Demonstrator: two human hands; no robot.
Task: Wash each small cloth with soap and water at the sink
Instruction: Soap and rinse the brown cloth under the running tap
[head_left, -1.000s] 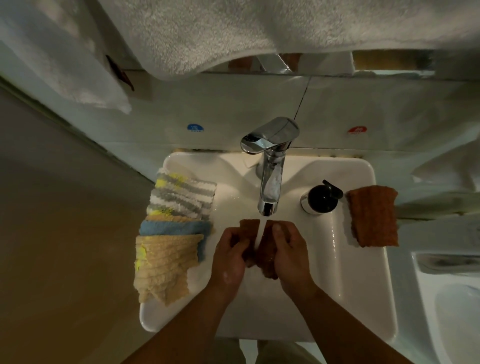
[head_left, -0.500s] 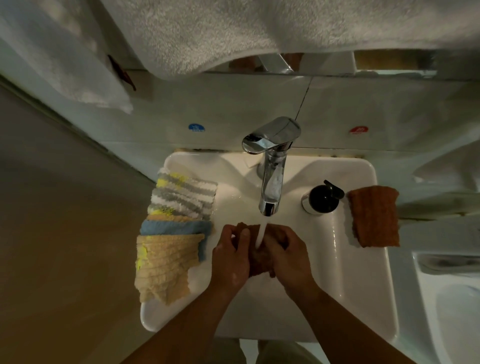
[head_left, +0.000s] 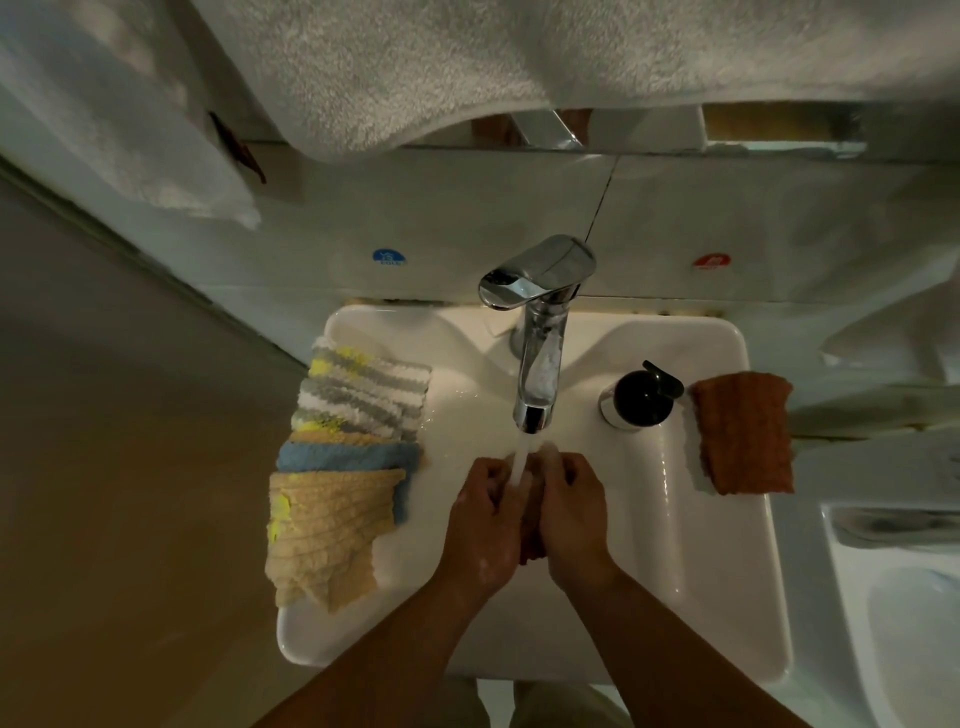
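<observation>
A small brown cloth (head_left: 531, 543) is squeezed between my two hands over the white sink (head_left: 727, 597), mostly hidden by them. My left hand (head_left: 480, 525) and my right hand (head_left: 571, 512) both grip it, fingers curled, side by side. Water runs from the chrome tap (head_left: 537, 338) onto my fingers and the cloth. Several cloths lie stacked on the sink's left rim: a striped grey, white and yellow one (head_left: 363, 392), a blue one (head_left: 348, 457) and a beige one (head_left: 327, 535). Another brown cloth (head_left: 743, 431) lies on the right rim.
A soap dispenser with a black pump (head_left: 641, 397) stands right of the tap. White towels (head_left: 467, 62) hang above the sink. Blue (head_left: 388, 256) and red (head_left: 710, 260) stickers mark the wall tiles. A second white fixture (head_left: 893, 597) sits at the right.
My hands have closed together, bunching the brown cloth between them until little of it shows. The water stream keeps running onto them.
</observation>
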